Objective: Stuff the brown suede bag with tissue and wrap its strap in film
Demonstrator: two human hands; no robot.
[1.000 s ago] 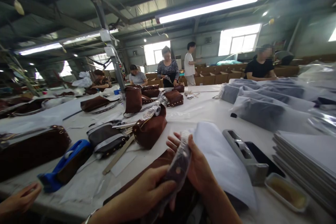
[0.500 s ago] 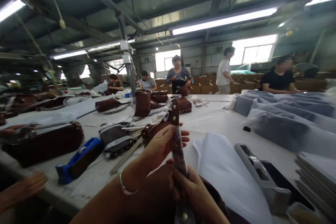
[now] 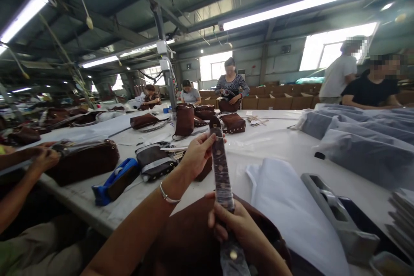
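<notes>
A dark brown strap (image 3: 223, 177) with metal studs stands nearly upright in front of me, its middle wrapped in clear plastic film. My left hand (image 3: 201, 148), with a bracelet at the wrist, pinches the strap near its upper, rounded end. Lower down, my right hand (image 3: 228, 220) has its fingers wrapped round the same strap. Below my hands lies a large brown leather bag (image 3: 187, 241), partly hidden by my forearms. The strap's lower end, with a round stud, hangs over this bag.
A blue tape dispenser (image 3: 114, 181) and a black studded bag (image 3: 155, 161) lie left. White sheets (image 3: 284, 207) and a grey tape dispenser (image 3: 339, 215) are right, near plastic-covered bags (image 3: 365, 142). A co-worker's hand (image 3: 45, 159) holds a brown piece at left; other people work beyond.
My left hand has moved up toward the strap's top end. The strap has turned, showing its row of studs. At left, the co-worker's hands have risen, and my view has shifted left.
</notes>
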